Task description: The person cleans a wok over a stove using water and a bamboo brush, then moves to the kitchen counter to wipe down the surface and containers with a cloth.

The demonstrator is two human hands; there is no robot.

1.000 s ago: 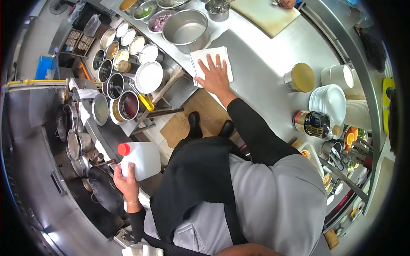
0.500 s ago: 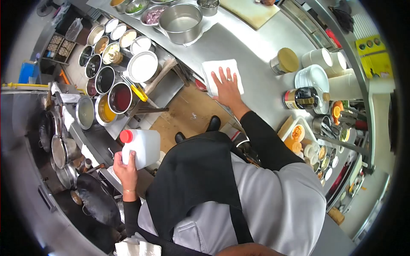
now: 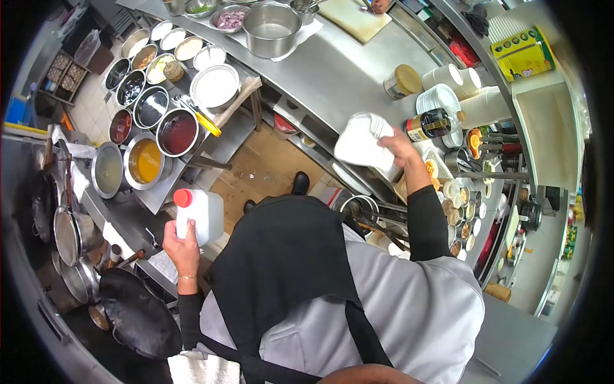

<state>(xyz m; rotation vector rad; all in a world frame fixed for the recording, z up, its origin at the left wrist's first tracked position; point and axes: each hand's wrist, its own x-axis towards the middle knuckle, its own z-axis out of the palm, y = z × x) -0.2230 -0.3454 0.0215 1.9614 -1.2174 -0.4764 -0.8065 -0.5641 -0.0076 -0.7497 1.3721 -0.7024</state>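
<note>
My left hand (image 3: 181,246) is closed around a white plastic jug (image 3: 208,217) with a red cap, held upright left of the black apron. On the other side, my right hand (image 3: 401,148) grips a white cloth (image 3: 363,142) by one edge. The cloth hangs loosely in the air by the edge of the steel counter (image 3: 339,70). Just beyond that hand, on the counter, lie a dark bottle with a label (image 3: 427,125) and a stack of white lids or plates (image 3: 437,99). The cloth's folds hide part of the counter edge.
Pots of sauces and ingredients, among them a yellow liquid (image 3: 146,160) and a red one (image 3: 178,133), crowd the left stand. A large steel pot (image 3: 272,29) and a cutting board (image 3: 358,18) are at the back. A black wok (image 3: 137,310) sits at lower left. Another person's hand (image 3: 380,6) shows at the top.
My right hand has lifted the cloth off the counter, where it lay flat under spread fingers, and drawn it back to the right. The left hand still holds the jug.
</note>
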